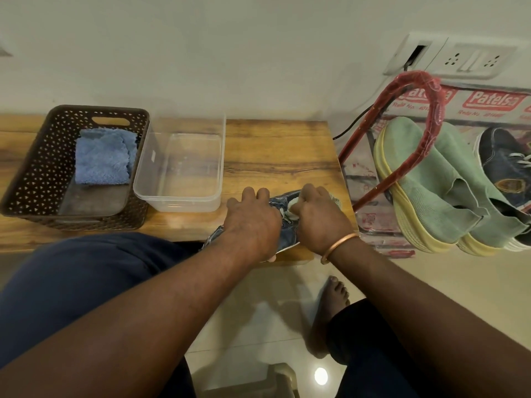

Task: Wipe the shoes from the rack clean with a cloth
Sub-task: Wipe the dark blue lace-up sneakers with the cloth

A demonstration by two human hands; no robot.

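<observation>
At the near right corner of the table [273, 150], the denim shoe [288, 235] lies under both hands, reaching the near edge. The left hand [253, 222] has its grip curled over the upper, pinning it down. The right hand [319, 216] has its grip bunched round a white cloth [294, 203] at the laces.

I'd judge the shoe light and floppy (cloth sides give way), so it is best held by the firmer sole edge.

Along the far edge a brown basket [34, 156] holds a folded blue cloth [102, 159]. Beside it stands a clear tub [178, 202]; whether it holds water I can't tell.
</observation>
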